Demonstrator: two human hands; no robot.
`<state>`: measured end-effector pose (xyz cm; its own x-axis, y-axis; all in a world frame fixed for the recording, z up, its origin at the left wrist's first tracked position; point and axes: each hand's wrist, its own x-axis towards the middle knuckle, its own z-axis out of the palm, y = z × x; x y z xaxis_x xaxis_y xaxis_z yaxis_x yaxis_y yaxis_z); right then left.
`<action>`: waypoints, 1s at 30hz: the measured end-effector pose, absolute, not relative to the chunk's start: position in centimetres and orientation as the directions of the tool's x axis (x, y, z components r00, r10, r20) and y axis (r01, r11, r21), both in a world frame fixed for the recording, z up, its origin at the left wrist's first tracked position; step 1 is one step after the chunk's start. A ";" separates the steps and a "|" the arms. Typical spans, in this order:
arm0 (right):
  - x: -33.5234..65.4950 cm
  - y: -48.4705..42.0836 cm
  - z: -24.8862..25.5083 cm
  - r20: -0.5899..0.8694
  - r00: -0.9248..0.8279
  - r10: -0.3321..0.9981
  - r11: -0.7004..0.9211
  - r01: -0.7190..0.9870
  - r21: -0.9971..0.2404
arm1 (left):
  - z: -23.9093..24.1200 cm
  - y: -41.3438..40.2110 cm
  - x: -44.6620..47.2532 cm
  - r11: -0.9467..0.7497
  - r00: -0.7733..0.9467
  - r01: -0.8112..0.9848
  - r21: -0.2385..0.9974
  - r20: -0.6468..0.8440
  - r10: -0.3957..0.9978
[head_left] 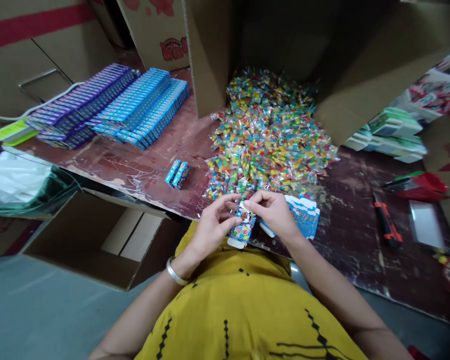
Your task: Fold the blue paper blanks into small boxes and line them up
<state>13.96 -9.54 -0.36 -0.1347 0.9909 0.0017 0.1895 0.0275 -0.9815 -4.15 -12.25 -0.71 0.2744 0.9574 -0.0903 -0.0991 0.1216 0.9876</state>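
Observation:
Between both hands, close to my body at the table edge, is a small blue printed candy box (pixel 242 231) with a white flap open at its lower end. My left hand (pixel 214 222) grips its left side, thumb across the front. At its top end, the fingers of my right hand (pixel 272 212) pinch the box near the upper flap. A stack of flat blue cartons (pixel 305 217) lies just right of my right hand, partly hidden by it. Beyond the hands spreads a heap of small clear packets of colourful candy (pixel 262 145).
Two small blue boxes (pixel 177 173) stand left of the heap. Rows of blue boxes (pixel 142 105) and purple boxes (pixel 84 102) fill the back left. A large carton (pixel 210 55) surrounds the heap's far side. An open carton (pixel 93 240) sits below left; a cutter knife (pixel 387 222) lies right.

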 end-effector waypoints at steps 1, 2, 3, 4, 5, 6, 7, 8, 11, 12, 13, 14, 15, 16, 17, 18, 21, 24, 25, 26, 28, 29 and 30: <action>13.8 -9.9 -0.3 0.061 -0.113 0.992 0.086 0.233 -0.969 | -0.7 -12.3 -4.1 0.131 0.269 -0.091 0.987 -0.102 0.958; 13.6 -10.3 -0.2 0.117 -0.105 0.988 0.142 0.270 -0.952 | -0.8 -12.3 -4.1 0.141 0.262 -0.084 0.986 -0.115 0.958; 13.5 -10.7 -0.1 0.160 -0.112 0.981 0.187 0.293 -0.938 | -0.8 -12.3 -4.0 0.153 0.252 -0.079 0.985 -0.129 0.959; 13.4 -11.2 0.0 0.183 -0.130 0.974 0.215 0.299 -0.930 | -0.8 -12.3 -4.0 0.165 0.241 -0.079 0.983 -0.142 0.960; 13.4 -11.5 0.1 0.185 -0.155 0.970 0.224 0.289 -0.931 | -0.9 -12.4 -3.9 0.173 0.228 -0.085 0.981 -0.150 0.962; 13.5 -11.8 0.2 0.171 -0.187 0.967 0.219 0.275 -0.936 | -0.9 -12.4 -3.9 0.179 0.218 -0.096 0.979 -0.155 0.964; 13.8 -11.9 0.3 0.149 -0.228 0.962 0.209 0.268 -0.941 | -1.0 -12.3 -3.9 0.186 0.210 -0.108 0.977 -0.161 0.964; 14.2 -11.8 0.4 0.134 -0.261 0.956 0.206 0.273 -0.940 | -1.0 -12.3 -4.0 0.195 0.205 -0.119 0.974 -0.168 0.964; 16.6 -10.5 0.4 0.192 -0.214 0.958 0.269 0.437 -0.858 | -1.3 -11.8 -4.4 0.203 0.155 -0.161 0.966 -0.178 0.972; 17.7 -9.8 0.3 0.250 -0.158 0.955 0.296 0.540 -0.788 | -1.4 -11.6 -4.5 0.201 0.129 -0.181 0.963 -0.179 0.975; 18.7 -9.0 0.1 0.312 -0.113 0.944 0.306 0.654 -0.691 | -1.6 -11.5 -4.6 0.201 0.103 -0.197 0.960 -0.184 0.977; 19.8 -8.2 -0.2 0.349 -0.112 0.930 0.308 0.757 -0.576 | -1.7 -11.3 -4.7 0.206 0.082 -0.207 0.956 -0.193 0.978; 20.6 -7.5 -0.6 0.357 -0.152 0.922 0.316 0.829 -0.461 | -1.9 -11.2 -4.7 0.219 0.070 -0.216 0.952 -0.209 0.975; 21.3 -6.8 -1.0 0.344 -0.204 0.916 0.330 0.872 -0.363 | -2.0 -11.1 -4.7 0.242 0.071 -0.227 0.943 -0.231 0.970; 21.8 -6.2 -1.5 0.320 -0.260 0.911 0.354 0.890 -0.286 | -2.1 -11.1 -4.7 0.269 0.083 -0.244 0.932 -0.257 0.963; 22.1 -5.7 -2.0 0.297 -0.307 0.904 0.382 0.894 -0.237 | -2.1 -11.1 -4.6 0.295 0.100 -0.271 0.916 -0.278 0.955; 22.4 -4.8 -2.8 0.300 -0.375 0.877 0.444 0.872 -0.206 | -2.0 -11.3 -4.2 0.376 0.187 -0.350 0.858 -0.329 0.926; 22.2 -4.5 -2.4 0.382 -0.306 0.872 0.433 0.844 -0.315 | -2.0 -11.3 -4.0 0.433 0.239 -0.365 0.824 -0.367 0.899; 22.1 -4.6 -2.0 0.408 -0.251 0.878 0.411 0.832 -0.374 | -2.0 -11.2 -4.0 0.437 0.244 -0.356 0.826 -0.369 0.897; 22.1 -4.8 -1.5 0.415 -0.196 0.888 0.384 0.813 -0.438 | -2.1 -11.1 -3.9 0.427 0.245 -0.328 0.842 -0.361 0.900; 21.8 -5.4 -0.2 0.356 -0.140 0.924 0.332 0.756 -0.564 | -2.3 -10.9 -3.9 0.366 0.234 -0.204 0.908 -0.318 0.919; 21.6 -5.7 0.5 0.295 -0.155 0.943 0.312 0.726 -0.613 | -2.4 -10.8 -3.9 0.309 0.220 -0.115 0.944 -0.279 0.935; 21.4 -6.1 1.2 0.231 -0.191 0.954 0.297 0.704 -0.645 | -2.5 -10.8 -3.9 0.239 0.201 -0.020 0.971 -0.230 0.952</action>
